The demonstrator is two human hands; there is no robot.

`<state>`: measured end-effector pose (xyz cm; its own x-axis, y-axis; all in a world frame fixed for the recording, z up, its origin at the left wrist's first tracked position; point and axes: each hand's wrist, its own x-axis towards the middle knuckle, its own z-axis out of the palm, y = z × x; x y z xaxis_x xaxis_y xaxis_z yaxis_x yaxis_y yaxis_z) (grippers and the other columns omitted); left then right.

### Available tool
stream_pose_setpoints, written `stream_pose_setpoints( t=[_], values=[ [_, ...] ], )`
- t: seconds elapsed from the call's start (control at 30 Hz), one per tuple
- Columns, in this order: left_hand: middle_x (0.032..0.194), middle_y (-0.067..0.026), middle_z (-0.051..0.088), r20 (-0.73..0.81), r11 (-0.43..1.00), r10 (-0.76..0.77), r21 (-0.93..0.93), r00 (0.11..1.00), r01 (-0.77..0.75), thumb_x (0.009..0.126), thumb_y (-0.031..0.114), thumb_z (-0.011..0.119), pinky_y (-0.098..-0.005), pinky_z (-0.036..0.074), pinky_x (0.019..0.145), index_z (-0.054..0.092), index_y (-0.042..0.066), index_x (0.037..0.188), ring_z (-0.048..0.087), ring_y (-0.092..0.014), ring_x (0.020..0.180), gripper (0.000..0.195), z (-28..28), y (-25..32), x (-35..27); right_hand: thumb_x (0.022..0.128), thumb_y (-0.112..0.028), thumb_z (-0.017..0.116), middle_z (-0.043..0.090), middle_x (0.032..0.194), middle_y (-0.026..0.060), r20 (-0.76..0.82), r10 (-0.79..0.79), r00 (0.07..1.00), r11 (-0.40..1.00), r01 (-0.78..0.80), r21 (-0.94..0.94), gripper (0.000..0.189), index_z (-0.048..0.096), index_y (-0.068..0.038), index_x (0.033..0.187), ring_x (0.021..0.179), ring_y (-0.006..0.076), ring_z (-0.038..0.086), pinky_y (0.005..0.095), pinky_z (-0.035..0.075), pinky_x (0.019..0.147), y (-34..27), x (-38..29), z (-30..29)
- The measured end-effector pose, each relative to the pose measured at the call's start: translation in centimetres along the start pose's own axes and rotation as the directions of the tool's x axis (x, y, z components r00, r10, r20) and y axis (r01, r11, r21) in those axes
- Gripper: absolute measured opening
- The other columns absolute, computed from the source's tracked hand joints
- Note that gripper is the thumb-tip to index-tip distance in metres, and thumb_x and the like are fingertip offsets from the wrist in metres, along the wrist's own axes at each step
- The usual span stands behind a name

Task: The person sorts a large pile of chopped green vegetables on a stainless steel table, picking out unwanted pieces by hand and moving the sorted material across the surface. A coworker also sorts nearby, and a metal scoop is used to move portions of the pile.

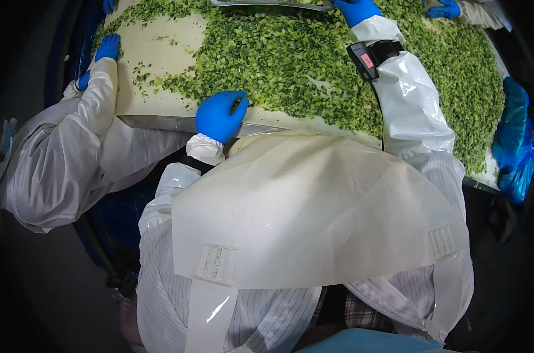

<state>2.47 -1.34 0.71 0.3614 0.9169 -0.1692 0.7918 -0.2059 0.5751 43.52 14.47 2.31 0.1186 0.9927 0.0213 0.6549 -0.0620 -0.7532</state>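
Observation:
Chopped green leafy vegetable lies spread over a pale work table. My left hand, in a blue glove, rests at the near edge of the table, its thumb and fingers apart and nothing seen between them. Farther off at the top, my right hand, also blue-gloved, is at the right end of a metal tray or pan and seems to grip its rim. The picture's upper border cuts off the tray and part of this hand. A black device is strapped over my right sleeve.
At the left a co-worker in a white coat has a gloved hand on the table. Another person's gloved hand lies at the top right, by the greens. Blue plastic bags hang at the table's right end.

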Motion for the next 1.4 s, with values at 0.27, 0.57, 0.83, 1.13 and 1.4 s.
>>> stream_pose_setpoints(
  t=[0.27,0.57,0.83,1.13,1.4],
  values=[
    [0.120,-0.0159,0.082,-0.008,1.000,0.002,0.005,1.000,-0.002,0.103,0.035,0.073,-0.0460,0.063,0.090,0.084,0.012,0.121,0.079,-0.039,0.103,0.031,0.3,-0.1,0.2,0.108,-0.036,0.072,0.075,0.144,0.0070,0.278,-0.087,0.956,0.996,0.075,0.054,0.043,0.072,-0.024,0.149,0.133,0.0305,0.070,0.0421,0.055,0.112,0.7,-6.9,7.4],
    [0.117,-0.0146,0.082,-0.050,0.995,0.086,0.046,0.995,-0.084,0.102,0.034,0.074,-0.0450,0.062,0.084,0.084,0.014,0.123,0.079,-0.036,0.095,0.031,0.2,0.0,0.2,0.103,-0.044,0.072,0.058,0.168,0.0079,-0.045,0.181,0.983,0.809,-0.174,-0.561,0.051,0.072,-0.029,0.151,0.160,0.0418,0.044,0.0555,0.024,0.136,12.2,-9.1,1.5],
    [0.119,-0.0151,0.082,-0.036,0.998,0.037,-0.041,0.999,-0.038,0.105,0.035,0.072,-0.0432,0.063,0.085,0.084,0.013,0.124,0.080,-0.035,0.096,0.031,0.3,-0.4,0.0,0.092,-0.029,0.087,0.050,0.173,0.0129,0.568,-0.380,0.730,0.848,0.521,-0.102,0.066,0.067,-0.029,0.155,0.162,0.0481,0.037,0.0579,0.041,0.130,4.4,-18.1,8.0],
    [0.119,-0.0149,0.082,-0.069,0.997,0.071,0.008,0.995,-0.070,0.105,0.033,0.073,-0.0438,0.064,0.086,0.085,0.011,0.122,0.080,-0.036,0.099,0.030,0.5,-0.4,-0.2,0.108,-0.018,0.072,0.076,0.139,0.0124,-0.262,0.472,0.842,0.870,-0.397,0.291,0.048,0.066,-0.010,0.155,0.108,0.0158,0.072,0.0306,0.057,0.092,18.0,-19.7,-5.0],
    [0.117,-0.0142,0.082,-0.047,0.999,0.039,-0.008,0.998,-0.040,0.105,0.034,0.073,-0.0421,0.063,0.083,0.084,0.012,0.122,0.079,-0.034,0.094,0.030,0.5,-0.5,-0.2,0.112,-0.034,0.069,0.062,0.163,0.0109,0.301,0.395,0.868,0.642,-0.495,0.586,0.059,0.057,-0.010,0.165,0.148,0.0224,0.058,0.0356,0.040,0.126,9.8,-23.8,2.6]
  ],
)
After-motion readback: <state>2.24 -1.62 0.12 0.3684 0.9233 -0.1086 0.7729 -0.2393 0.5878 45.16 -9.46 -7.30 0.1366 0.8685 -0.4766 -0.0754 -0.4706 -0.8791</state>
